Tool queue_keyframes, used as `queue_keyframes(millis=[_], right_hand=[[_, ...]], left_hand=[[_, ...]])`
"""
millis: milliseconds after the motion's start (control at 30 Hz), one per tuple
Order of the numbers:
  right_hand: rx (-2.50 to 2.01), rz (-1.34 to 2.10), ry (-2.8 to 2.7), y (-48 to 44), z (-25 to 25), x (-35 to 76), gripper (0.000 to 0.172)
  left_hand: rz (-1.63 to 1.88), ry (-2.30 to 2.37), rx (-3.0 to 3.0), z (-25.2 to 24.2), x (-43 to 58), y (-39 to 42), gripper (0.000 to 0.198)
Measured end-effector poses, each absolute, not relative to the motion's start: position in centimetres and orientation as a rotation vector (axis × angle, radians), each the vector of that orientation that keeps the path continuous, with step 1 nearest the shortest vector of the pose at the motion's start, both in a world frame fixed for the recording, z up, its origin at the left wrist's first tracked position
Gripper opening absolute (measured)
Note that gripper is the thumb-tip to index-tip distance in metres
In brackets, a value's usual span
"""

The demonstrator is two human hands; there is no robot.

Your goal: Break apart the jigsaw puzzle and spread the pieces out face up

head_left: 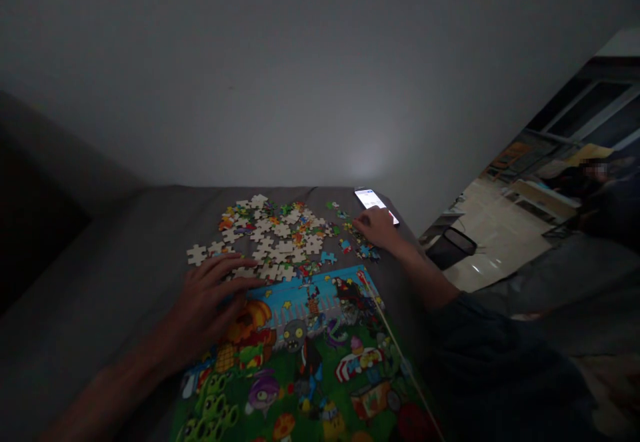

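Fingers [223, 265] of left hand [213, 295] splayed over board [310, 355], grip released; right hand [376, 225] curled, grip unclear.

Left hand [207, 302] palm-down, fingers [237, 285] loosely spread, bare forearm [125, 375] slanting behind — and there's the right hand [377, 226], fingers curled inward near the far right corner of the grey sheet [135, 242], dark sleeve [500, 355] behind!

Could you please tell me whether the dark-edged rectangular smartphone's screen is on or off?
On: the dark-edged rectangular smartphone glows bright white.
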State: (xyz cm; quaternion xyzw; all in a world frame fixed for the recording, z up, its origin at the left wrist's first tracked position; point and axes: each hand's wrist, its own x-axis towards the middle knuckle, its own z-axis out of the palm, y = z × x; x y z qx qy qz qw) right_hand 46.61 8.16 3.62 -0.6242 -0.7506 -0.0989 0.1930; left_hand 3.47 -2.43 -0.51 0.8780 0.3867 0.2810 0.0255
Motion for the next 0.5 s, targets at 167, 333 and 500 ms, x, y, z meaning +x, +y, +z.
queue_keyframes(millis=[167,333,500], right_hand=[[-1.704,-0.258,-2.11,5.7,3.7,44.9,0.042],[-1.487,-0.105,-2.441,4.0,3.6,42.2,0.04],[-1.512,-0.08,-2.492,3.7,3.6,42.7,0.038]], left_hand=[[0.764,1.193,2.764,-0.3,2.7,-2.1,0.036],[0.756,1.195,2.808,-0.4,2.3,-2.0,0.035],[0.744,1.167,2.841,-0.1,2.2,-2.1,0.035]])
